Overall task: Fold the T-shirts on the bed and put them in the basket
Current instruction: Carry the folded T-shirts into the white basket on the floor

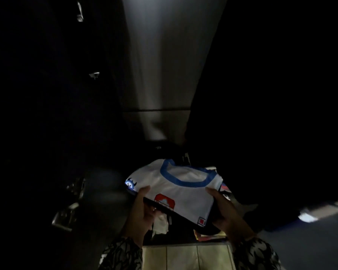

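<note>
Between both hands, a folded white T-shirt (180,189) with a blue collar is held level, collar facing away. Left hand (142,206) grips its left edge, thumb on top; right hand (223,210) clasps the right edge likewise. Patterned sleeves (256,254) cover both forearms.

Very dim, mostly black frame; only the white T-shirt (180,189) glows, with blurred, wide-angle-stretched edges.

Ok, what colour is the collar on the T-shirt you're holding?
Blue, on a white T-shirt; the collar shows clearly in the head view.
</note>
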